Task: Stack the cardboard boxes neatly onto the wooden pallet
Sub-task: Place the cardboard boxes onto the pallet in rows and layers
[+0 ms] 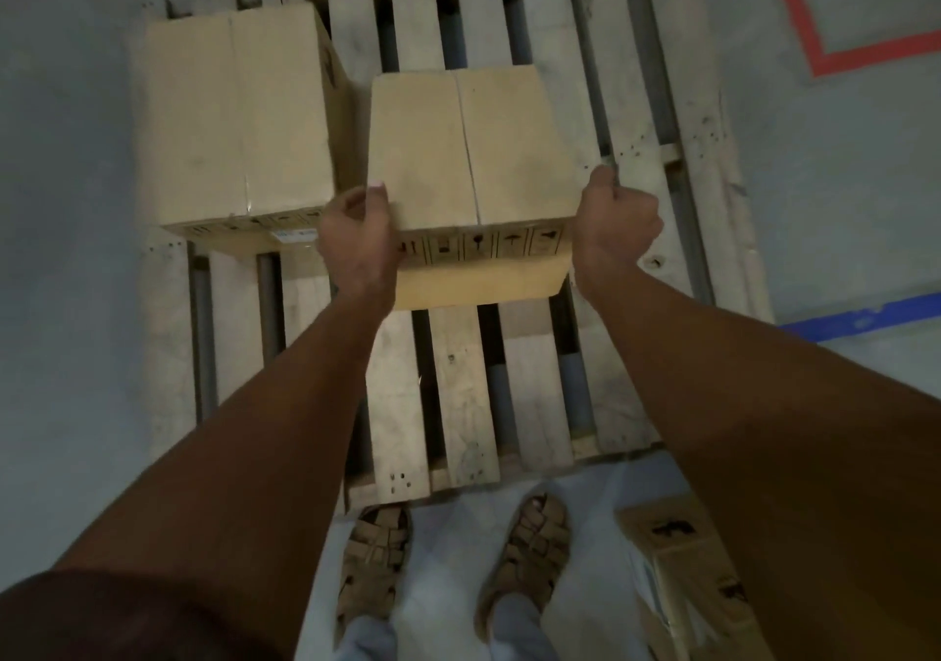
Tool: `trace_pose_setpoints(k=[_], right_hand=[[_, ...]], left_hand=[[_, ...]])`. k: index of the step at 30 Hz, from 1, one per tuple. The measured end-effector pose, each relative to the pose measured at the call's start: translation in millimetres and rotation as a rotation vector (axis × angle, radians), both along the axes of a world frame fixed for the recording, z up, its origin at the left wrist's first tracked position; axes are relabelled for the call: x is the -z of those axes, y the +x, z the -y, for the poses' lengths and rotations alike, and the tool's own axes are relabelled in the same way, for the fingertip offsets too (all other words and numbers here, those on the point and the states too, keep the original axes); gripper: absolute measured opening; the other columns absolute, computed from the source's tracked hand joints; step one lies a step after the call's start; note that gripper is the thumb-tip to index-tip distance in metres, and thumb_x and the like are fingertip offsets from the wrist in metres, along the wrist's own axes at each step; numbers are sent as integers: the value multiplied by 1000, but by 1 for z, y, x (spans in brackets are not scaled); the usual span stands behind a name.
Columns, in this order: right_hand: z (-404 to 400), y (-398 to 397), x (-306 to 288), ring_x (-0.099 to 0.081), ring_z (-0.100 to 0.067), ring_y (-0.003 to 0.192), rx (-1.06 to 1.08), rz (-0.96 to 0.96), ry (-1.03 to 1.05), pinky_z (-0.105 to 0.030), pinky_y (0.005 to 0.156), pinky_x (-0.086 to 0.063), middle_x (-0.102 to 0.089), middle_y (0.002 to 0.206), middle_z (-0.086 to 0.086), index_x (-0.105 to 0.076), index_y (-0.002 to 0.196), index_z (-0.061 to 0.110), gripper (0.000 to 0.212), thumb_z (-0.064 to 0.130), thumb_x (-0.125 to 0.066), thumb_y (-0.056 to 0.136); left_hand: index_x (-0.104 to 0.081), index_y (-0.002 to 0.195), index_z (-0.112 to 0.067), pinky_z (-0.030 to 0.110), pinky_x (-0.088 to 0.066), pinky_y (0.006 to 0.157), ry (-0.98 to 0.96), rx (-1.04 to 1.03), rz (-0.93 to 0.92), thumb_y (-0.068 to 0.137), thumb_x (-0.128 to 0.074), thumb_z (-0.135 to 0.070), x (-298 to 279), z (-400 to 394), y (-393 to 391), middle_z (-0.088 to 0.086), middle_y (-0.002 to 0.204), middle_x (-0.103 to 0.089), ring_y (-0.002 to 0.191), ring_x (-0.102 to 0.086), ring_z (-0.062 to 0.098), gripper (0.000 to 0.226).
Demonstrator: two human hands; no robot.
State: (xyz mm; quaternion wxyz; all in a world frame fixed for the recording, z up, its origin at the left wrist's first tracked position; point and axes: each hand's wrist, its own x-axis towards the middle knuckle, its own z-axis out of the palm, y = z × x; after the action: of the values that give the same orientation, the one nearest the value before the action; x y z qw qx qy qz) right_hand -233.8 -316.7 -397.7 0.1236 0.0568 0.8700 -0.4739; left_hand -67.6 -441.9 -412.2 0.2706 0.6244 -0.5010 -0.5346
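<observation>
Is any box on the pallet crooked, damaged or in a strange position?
Nothing looks damaged. The held box, gripped by the left hand and right hand, sits nearer than the placed box, with a gap between them, so their front edges are not yet aligned on the pallet.

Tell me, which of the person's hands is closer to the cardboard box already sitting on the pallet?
Left. The left hand grips the held box on its left side, right beside the placed box. The right hand grips the far side, with the held box between.
</observation>
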Motion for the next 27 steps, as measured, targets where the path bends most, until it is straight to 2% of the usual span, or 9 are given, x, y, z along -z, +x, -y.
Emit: trace_pose_setpoints(k=[3, 6, 9, 11, 15, 19, 21, 23, 27], right_hand=[[10, -5, -9, -61, -24, 60, 39, 2, -43, -43, 63, -58, -67, 63, -10, -64, 56, 9, 45, 28, -51, 95], [10, -1, -10, -54, -17, 54, -20, 34, -3, -34, 54, -48, -55, 57, -2, -54, 53, 13, 48, 31, -51, 98], [-3, 17, 4, -54, -12, 62, -20, 175, 100, -30, 62, -50, -52, 66, 3, -46, 63, 19, 42, 39, -54, 99], [-16, 28, 21, -53, -11, 64, 17, 282, 128, -32, 68, -55, -51, 70, 4, -44, 67, 19, 39, 40, -58, 97], [-44, 43, 50, -66, -24, 83, 39, 457, 142, -40, 82, -60, -65, 87, -6, -65, 95, 5, 38, 42, -59, 93], [-50, 47, 56, -67, -29, 90, 7, 454, 182, -39, 84, -58, -70, 100, -12, -67, 92, 7, 45, 51, -55, 90], [-46, 48, 51, -66, -31, 99, 19, 426, 160, -43, 90, -57, -70, 110, -12, -68, 107, 4, 64, 61, -52, 82], [-41, 52, 42, -66, -32, 103, -3, 369, 175, -36, 88, -54, -70, 112, -10, -68, 116, -2, 69, 59, -53, 87], [-27, 74, 29, -67, -31, 79, -146, 214, 185, -28, 64, -38, -70, 82, -18, -73, 82, -2, 50, 42, -55, 98]], left_hand=[[-67, 118, -13, 46, -62, 81, -70, 97, 78, 91, -66, -42, -13, 18, -9, -10, 97, -64, 98, -68, 20, 39], [-68, 118, -9, 46, -62, 80, -57, 151, 155, 88, -69, -40, -4, 15, -2, -1, 100, -69, 95, -71, 23, 43], [-64, 121, -5, 45, -63, 78, 49, 126, 150, 92, -70, -27, 17, -7, 14, 6, 111, -70, 97, -71, 24, 37], [-60, 130, -6, 44, -62, 83, 149, 151, 129, 94, -67, -19, 31, -27, 23, 10, 122, -68, 103, -70, 25, 39], [-48, 142, -17, 49, -56, 98, 336, 274, 62, 97, -63, -19, 54, -64, 44, 5, 133, -59, 118, -61, 25, 47], [-36, 147, -22, 47, -51, 102, 381, 438, 76, 101, -57, -28, 61, -62, 55, 4, 141, -49, 124, -53, 25, 51], [-25, 153, -20, 50, -44, 109, 420, 483, 148, 103, -50, -39, 63, -51, 58, 7, 150, -40, 129, -47, 28, 59], [-12, 159, -19, 52, -34, 116, 470, 459, 216, 104, -41, -48, 65, -42, 59, 9, 159, -27, 137, -39, 30, 68], [6, 162, -16, 54, -6, 125, 514, 473, 364, 101, -16, -67, 55, -46, 55, 10, 169, 9, 156, 1, 31, 83]])
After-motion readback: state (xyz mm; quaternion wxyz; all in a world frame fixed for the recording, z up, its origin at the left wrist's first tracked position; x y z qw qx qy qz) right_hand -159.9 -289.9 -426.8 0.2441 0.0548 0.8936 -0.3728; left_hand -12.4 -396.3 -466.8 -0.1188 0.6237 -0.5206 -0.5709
